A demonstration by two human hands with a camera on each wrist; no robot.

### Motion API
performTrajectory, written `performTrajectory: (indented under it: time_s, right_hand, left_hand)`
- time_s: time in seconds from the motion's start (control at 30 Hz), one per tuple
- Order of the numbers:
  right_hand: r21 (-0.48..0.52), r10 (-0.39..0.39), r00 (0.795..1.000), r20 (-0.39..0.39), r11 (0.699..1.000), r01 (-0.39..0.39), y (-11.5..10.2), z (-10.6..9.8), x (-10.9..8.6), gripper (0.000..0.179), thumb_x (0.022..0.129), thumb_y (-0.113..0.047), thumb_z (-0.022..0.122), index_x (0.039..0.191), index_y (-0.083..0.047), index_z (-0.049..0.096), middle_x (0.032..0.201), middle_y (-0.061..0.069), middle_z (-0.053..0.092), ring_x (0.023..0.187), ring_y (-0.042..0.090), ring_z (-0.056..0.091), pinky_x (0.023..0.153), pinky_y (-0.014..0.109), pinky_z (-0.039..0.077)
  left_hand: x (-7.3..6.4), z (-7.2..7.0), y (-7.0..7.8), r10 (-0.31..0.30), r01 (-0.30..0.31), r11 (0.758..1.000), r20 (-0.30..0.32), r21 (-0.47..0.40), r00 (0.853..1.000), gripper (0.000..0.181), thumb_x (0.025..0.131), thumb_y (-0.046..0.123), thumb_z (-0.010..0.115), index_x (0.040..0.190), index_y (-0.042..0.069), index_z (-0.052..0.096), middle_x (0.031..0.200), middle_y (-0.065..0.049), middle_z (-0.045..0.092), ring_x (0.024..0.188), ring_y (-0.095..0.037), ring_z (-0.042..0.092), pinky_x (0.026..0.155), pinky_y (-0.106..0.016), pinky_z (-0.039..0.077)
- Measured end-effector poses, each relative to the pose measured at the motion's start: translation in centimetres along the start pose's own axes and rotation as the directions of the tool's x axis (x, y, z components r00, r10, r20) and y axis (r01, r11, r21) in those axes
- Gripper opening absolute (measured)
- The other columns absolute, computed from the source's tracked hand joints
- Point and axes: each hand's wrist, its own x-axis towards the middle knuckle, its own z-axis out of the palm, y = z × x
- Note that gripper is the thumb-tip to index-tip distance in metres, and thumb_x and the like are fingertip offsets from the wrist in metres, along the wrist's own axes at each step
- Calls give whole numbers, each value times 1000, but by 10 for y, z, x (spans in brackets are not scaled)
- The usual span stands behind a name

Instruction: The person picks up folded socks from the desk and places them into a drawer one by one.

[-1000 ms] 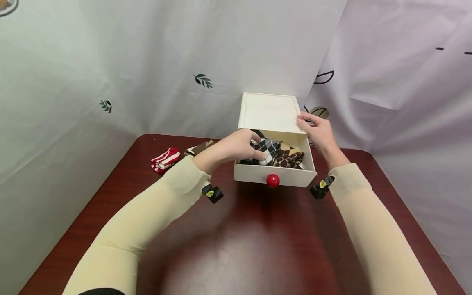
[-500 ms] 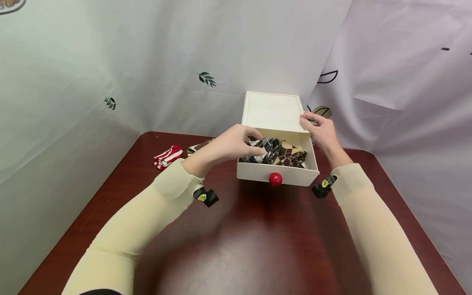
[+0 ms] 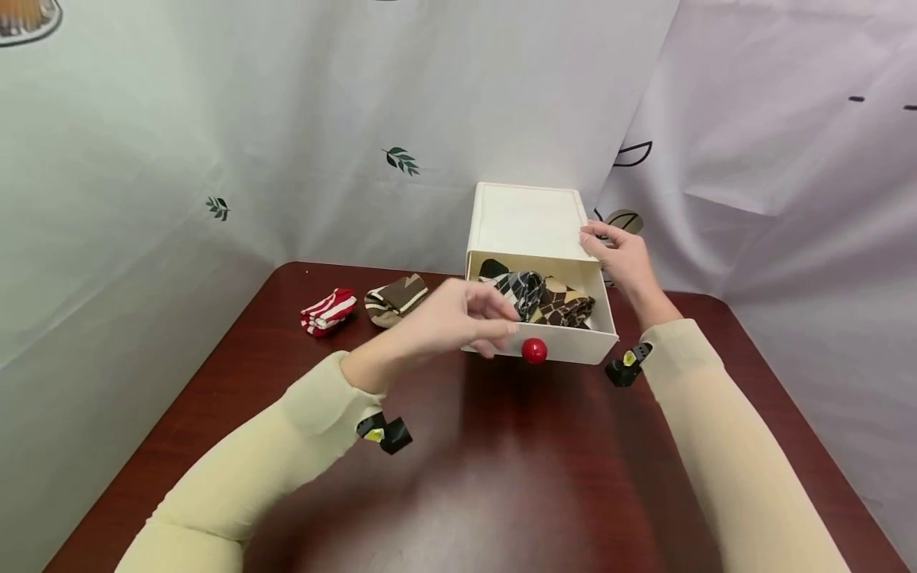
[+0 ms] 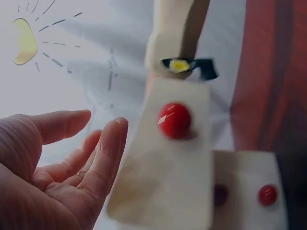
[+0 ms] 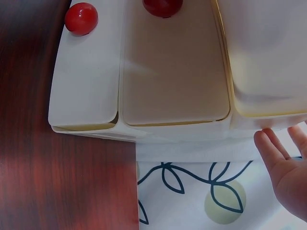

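Note:
A white drawer unit (image 3: 530, 219) stands at the back of the table, its top drawer (image 3: 573, 346) pulled out by a red knob's side. Inside lie a black, grey and white argyle sock bundle (image 3: 520, 288) and a brown and tan argyle bundle (image 3: 566, 304). My left hand (image 3: 458, 318) hovers at the drawer's front left corner, fingers loosely bent, holding nothing. In the left wrist view that hand (image 4: 67, 167) shows an empty gap between thumb and fingers. My right hand (image 3: 619, 255) rests at the unit's upper right side; its fingertips touch the side wall in the right wrist view.
Red and white striped socks (image 3: 328, 310) lie folded on the dark red table (image 3: 458, 493) at left. Folded brown striped socks (image 3: 396, 300) lie nearer the unit. Two lower drawers (image 5: 86, 72) with red knobs are closed. A patterned white curtain (image 3: 322, 119) hangs behind.
My left hand has drawn back out of the drawer, toward me and down, uncovering more of the socks inside and the brown socks on the table. My right hand stays at the unit.

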Motion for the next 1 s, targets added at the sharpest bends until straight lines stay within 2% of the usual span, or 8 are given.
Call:
performTrajectory:
  time_s: [0.07,0.17,0.4,0.5,0.63,0.83,1.0]
  right_hand:
    - [4,6,1000,3,1000,-6,1,1,0,49,89,-39,60,127,-7,57,143,1,40,117,21,47,93,37,43]
    - [9,1,1000,0,1000,-1,-1,4,1,48,89,-39,60,126,-9,58,143,-1,41,115,20,48,91,37,44]
    - [16,-19,1000,0,1000,19,-8,6,6,46,89,-37,62,124,-9,59,143,1,41,126,17,36,99,38,38]
    - [7,-10,1000,2,1000,10,-9,6,5,46,89,-37,61,125,-9,58,143,2,40,127,18,35,100,40,37]
    - [-1,-13,1000,1,1000,13,-8,7,5,46,89,-38,61,125,-9,58,143,1,41,125,19,38,98,39,39]
    - [57,-32,999,-7,998,33,-6,9,5,45,89,-35,62,124,-8,59,142,1,43,114,20,48,85,30,44]
    - [44,-38,999,-9,998,38,-4,10,5,45,89,-36,62,124,-9,59,142,1,42,115,20,48,86,29,43]
  left_hand:
    - [-1,6,-7,-39,39,999,34,-28,999,18,84,9,69,98,-1,64,88,-16,67,72,-26,67,64,-38,56]
    - [-2,11,-15,-76,78,997,77,-25,994,18,86,13,68,98,0,64,88,-16,68,73,-26,68,63,-37,56]
    - [-1,24,-36,-137,142,990,157,-20,978,23,91,19,62,100,-2,64,86,-13,69,72,-23,68,66,-39,56]
    - [2,31,-46,-179,191,979,155,-67,972,28,93,23,58,101,-3,63,85,-13,69,71,-24,68,66,-39,56]
    - [9,38,-56,-201,221,961,128,-167,971,39,95,32,53,102,-5,62,85,-16,69,72,-25,68,64,-37,56]
    - [14,42,-57,-215,238,937,117,-256,970,44,96,34,50,104,-7,62,87,-18,68,73,-26,68,65,-37,55]
    - [17,42,-56,-230,254,926,118,-278,966,43,96,34,51,105,-6,63,90,-18,69,75,-27,68,67,-37,55]
